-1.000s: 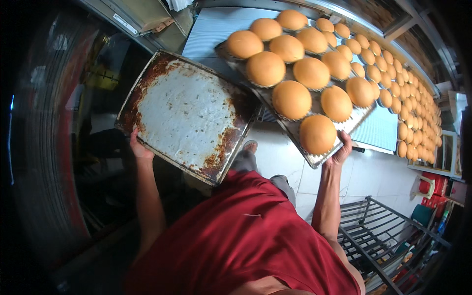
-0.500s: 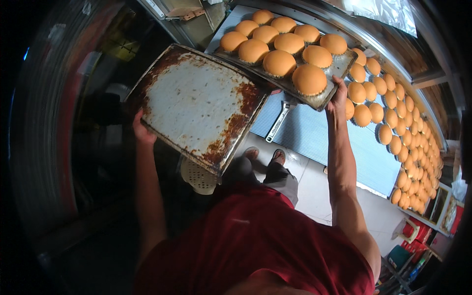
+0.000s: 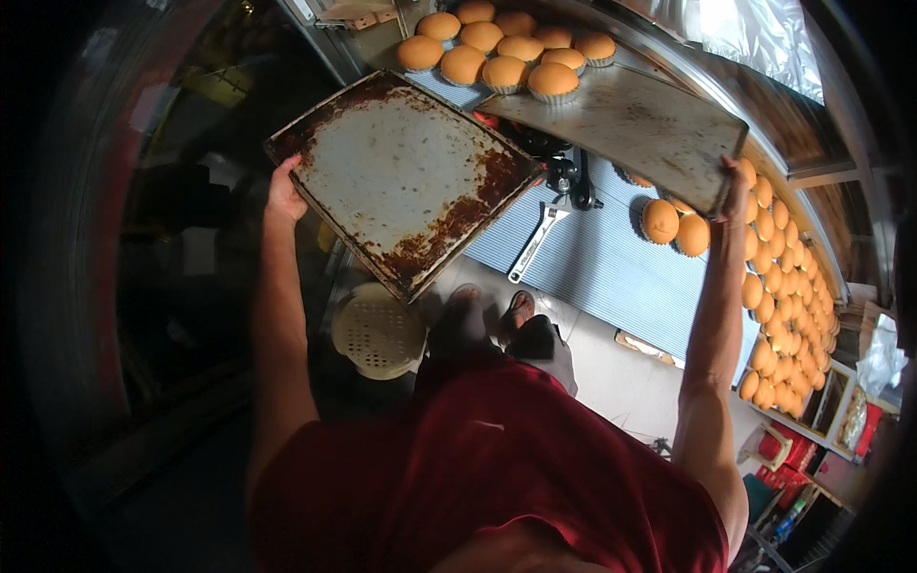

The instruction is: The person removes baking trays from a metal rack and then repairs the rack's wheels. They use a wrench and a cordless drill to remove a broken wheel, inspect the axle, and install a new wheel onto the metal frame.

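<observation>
With my left hand (image 3: 286, 190) closed on its left edge, I hold up a worn baking tray (image 3: 382, 181), bare on top and browned along its borders. My right hand (image 3: 734, 194) grips the right end of a second baking tray (image 3: 640, 119), which is tilted over the ribbed light-blue surface. Round golden cupcakes (image 3: 504, 72) in fluted cups cluster at that tray's far left end. Whether the farthest ones stand on the tray or on the surface, I cannot tell.
The ribbed surface (image 3: 611, 258) carries an adjustable wrench (image 3: 538, 241) and a black clamp-like device (image 3: 570, 180). Many more cupcakes (image 3: 788, 306) fill its right side. A beige perforated stool (image 3: 378, 330) stands at lower left. Clear plastic (image 3: 764, 38) lies at upper right.
The right-hand tray has tilted and moved right, and its cupcakes have slid toward the far left, baring most of it. The left tray has turned and shifted slightly.
</observation>
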`<state>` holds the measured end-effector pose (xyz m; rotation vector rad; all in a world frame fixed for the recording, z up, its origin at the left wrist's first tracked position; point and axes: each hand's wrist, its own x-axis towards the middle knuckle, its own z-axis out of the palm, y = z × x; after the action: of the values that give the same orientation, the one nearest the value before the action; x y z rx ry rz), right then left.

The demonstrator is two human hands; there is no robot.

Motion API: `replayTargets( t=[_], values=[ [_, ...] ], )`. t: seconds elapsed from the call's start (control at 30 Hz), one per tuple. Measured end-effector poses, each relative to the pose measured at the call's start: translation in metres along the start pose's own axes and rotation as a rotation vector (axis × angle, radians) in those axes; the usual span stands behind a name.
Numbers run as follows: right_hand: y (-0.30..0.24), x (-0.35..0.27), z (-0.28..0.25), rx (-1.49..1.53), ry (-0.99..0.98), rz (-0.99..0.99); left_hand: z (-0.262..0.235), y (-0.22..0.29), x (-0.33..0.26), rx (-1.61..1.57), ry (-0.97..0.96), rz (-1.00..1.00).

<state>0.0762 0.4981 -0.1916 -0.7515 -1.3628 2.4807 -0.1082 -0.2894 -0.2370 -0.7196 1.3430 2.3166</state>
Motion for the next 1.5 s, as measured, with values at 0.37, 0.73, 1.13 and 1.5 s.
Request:
replayTargets(
  t=[0.37, 0.73, 1.13, 1.5],
  values=[
    [-0.146, -0.13, 0.031, -0.393, 0.292, -0.28, -0.009, 0.028, -0.001, 0.055, -0.087, -0.032],
    [-0.063, -0.354, -0.012, 0.012, 0.394, -0.38, -0.003, -0.018, -0.105, -0.16, -0.103, 0.196],
    [0.078, -0.542, -0.07, 0.167, 0.707, -0.466, 0.33, -0.27, -0.242, -0.067, -0.726, 0.066],
    [0.122, -0.536, -0.258, 0.451, 0.803, -0.692, 0.505, -0.526, -0.369, 0.422, -1.148, -0.459]
  ],
)
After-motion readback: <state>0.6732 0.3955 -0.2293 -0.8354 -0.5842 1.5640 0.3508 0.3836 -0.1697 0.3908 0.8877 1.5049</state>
